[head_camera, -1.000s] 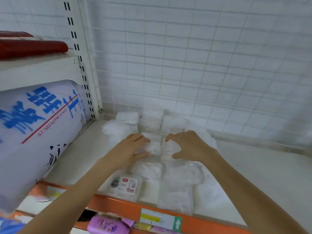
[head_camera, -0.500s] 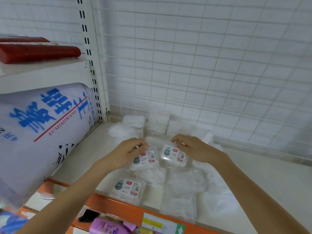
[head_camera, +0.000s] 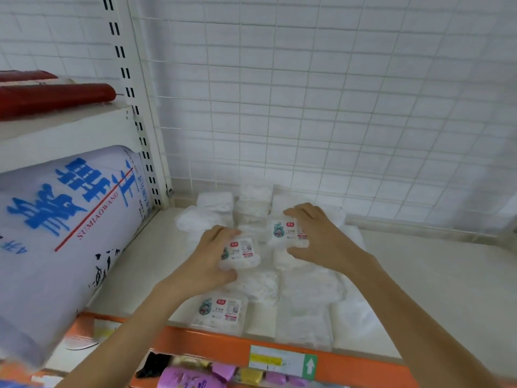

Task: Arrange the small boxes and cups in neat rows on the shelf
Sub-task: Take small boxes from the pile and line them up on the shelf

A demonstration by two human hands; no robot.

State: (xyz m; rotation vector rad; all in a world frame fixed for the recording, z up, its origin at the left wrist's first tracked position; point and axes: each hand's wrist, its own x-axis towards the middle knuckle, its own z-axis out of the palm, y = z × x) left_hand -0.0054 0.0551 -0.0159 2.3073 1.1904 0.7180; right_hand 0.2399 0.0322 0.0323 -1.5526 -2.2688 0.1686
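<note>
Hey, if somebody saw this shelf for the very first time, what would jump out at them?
Probably the two hands mid-shelf, each gripping a small labelled box: the left hand holds one box, the right hand another. Next, the big white sack with blue lettering at far left. A third labelled box lies at the front, by the orange shelf edge.

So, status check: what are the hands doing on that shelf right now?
Left hand grips one labelled box. Right hand grips another box. Third labelled box lies at shelf front edge. Nothing blocking.
</note>
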